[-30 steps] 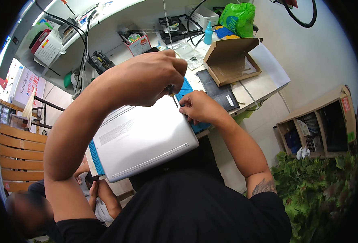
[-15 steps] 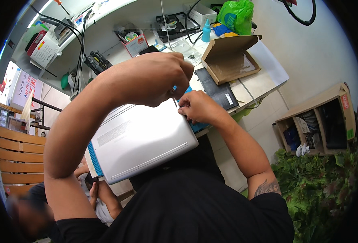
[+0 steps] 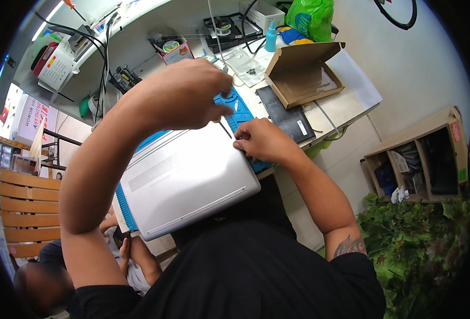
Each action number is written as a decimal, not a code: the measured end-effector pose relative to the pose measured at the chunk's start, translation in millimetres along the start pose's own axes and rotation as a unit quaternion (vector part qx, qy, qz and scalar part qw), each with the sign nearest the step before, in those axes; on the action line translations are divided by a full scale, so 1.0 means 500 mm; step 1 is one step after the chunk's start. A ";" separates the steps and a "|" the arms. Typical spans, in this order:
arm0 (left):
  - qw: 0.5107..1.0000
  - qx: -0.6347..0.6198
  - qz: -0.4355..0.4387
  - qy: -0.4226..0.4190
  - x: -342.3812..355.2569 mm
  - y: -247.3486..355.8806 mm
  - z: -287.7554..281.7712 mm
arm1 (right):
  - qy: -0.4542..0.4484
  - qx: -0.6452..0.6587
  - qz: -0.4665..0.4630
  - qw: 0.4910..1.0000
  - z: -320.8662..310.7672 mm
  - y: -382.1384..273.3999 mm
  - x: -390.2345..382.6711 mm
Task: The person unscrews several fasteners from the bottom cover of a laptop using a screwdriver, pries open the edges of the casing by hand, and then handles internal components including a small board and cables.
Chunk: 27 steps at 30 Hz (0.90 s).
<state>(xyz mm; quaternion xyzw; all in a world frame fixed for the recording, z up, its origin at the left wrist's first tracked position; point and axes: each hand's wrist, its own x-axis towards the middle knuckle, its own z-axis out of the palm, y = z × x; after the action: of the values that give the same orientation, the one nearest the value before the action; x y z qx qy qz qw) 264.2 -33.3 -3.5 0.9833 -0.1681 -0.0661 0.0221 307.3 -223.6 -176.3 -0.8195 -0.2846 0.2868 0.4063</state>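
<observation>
A silver laptop (image 3: 187, 181) lies bottom side up, tilted at the near edge of the workbench, over a blue work mat (image 3: 238, 109). My right hand (image 3: 264, 139) is closed at its far right edge, the thumb on the rim and the other fingers curled beside it. Above the far edge hovers my left hand (image 3: 200, 93), bent inward with curled fingers; what they hold, if anything, is hidden. A thin dark strip (image 3: 225, 129) shows between the two hands along the laptop's edge; I cannot tell its kind. Right of the mat rests a black laptop battery (image 3: 285, 114).
Behind the battery stands an open cardboard box (image 3: 304, 80). A clear bag with small parts (image 3: 250, 69), a blue bottle (image 3: 271, 38) and a green plastic bag (image 3: 310, 20) are farther back. A seated person (image 3: 131, 260) is at the lower left.
My left hand has moved left and a little up, uncovering more of the blue mat. My right hand and the laptop have hardly moved.
</observation>
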 end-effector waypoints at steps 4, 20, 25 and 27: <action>1.000 0.020 -0.019 0.002 -0.012 -0.002 0.000 | 0.045 -0.046 -0.062 0.996 0.006 0.005 -0.007; 0.870 -0.355 0.022 0.342 -0.083 -0.036 0.158 | 0.097 0.007 -0.081 0.992 0.032 0.040 -0.022; 0.859 -0.317 0.052 0.400 -0.088 -0.041 0.203 | 0.091 0.004 -0.085 0.992 0.032 0.040 -0.030; 0.851 -0.312 0.032 0.422 -0.096 -0.047 0.213 | 0.097 0.007 -0.092 0.991 0.034 0.041 -0.031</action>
<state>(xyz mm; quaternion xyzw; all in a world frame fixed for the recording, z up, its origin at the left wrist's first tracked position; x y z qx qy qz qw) 212.5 2.6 -104.4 0.8521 -0.1448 0.3066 0.3986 289.7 -236.5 -198.4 -0.8112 -0.3157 0.1696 0.4621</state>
